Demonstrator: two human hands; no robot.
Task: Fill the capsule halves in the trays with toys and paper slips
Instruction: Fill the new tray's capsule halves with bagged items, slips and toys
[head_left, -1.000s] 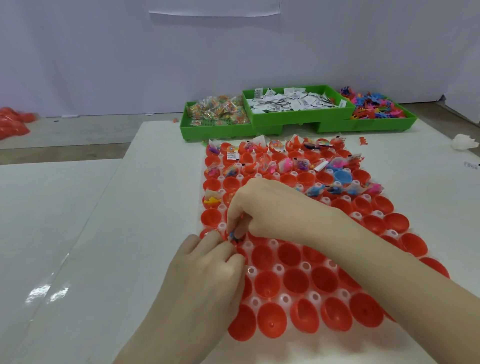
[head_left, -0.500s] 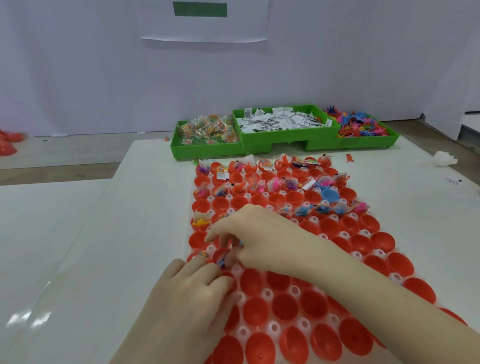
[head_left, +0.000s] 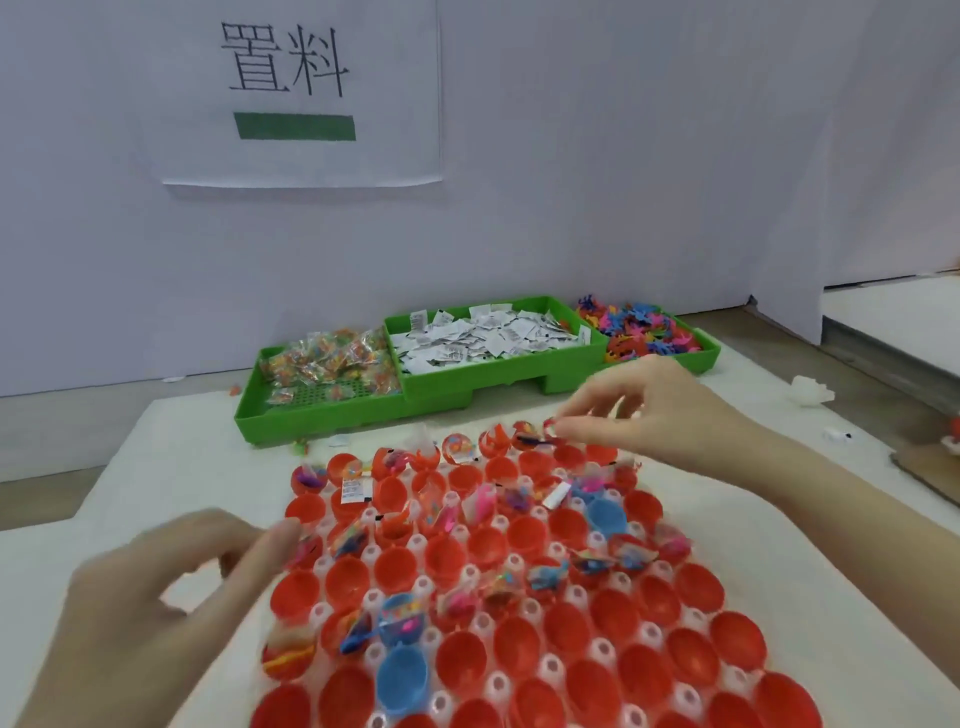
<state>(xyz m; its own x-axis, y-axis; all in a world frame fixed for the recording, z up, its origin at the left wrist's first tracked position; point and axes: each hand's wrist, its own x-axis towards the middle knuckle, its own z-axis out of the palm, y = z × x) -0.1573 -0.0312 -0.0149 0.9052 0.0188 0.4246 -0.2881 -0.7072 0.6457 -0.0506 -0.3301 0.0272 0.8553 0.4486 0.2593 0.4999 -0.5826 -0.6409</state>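
Those red capsule halves (head_left: 449, 558) are shiny moulded plastic, smooth, catching the light, and the couple of blue halves (head_left: 402, 678) look the same. The tray (head_left: 511, 564) under them is thin translucent whitish plastic, glossy too. At 12 o'clock the green bins (head_left: 322, 415) are matt hard plastic, one with a grid-textured floor. Paper slips (head_left: 483, 338) are flat matt, the toy packets (head_left: 332, 358) crinkly clear film. Table cover (head_left: 171, 467) looks soft and matt, wall sign (head_left: 296, 93) plain paper.
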